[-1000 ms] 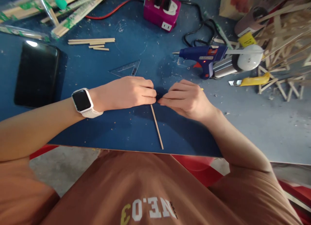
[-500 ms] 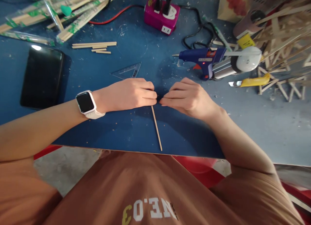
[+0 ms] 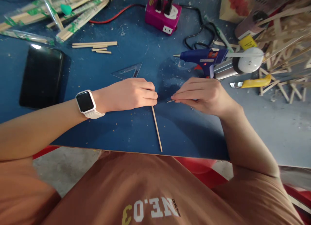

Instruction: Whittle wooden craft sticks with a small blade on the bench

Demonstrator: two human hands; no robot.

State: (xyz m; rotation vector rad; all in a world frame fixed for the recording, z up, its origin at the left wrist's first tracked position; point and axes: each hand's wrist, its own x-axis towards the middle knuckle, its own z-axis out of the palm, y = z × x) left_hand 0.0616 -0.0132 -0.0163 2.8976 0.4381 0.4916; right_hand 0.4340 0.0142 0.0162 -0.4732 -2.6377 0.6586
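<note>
My left hand (image 3: 128,94), with a white smartwatch (image 3: 85,103) on the wrist, lies closed over the far end of a thin wooden stick (image 3: 157,129) and presses it onto the blue table (image 3: 121,131). The stick runs from under the fingers toward the table's near edge. My right hand (image 3: 204,95) is just to the right, fingers pinched on a thin pointed tool whose tip (image 3: 170,101) shows a short way from the left fingertips. A clear set square (image 3: 128,71) lies just beyond the left hand.
A blue glue gun (image 3: 204,58) lies beyond the right hand, a yellow utility knife (image 3: 255,82) to its right. A pink power strip (image 3: 163,14) sits at the back, a black phone (image 3: 41,76) at left, cut sticks (image 3: 94,45) and wrapped stick bundles (image 3: 73,11) beyond, stick frames (image 3: 284,40) at right.
My right hand has drawn back to the right, away from the left fingertips, and the tip of the thin tool now shows. The left hand and the stick have stayed put.
</note>
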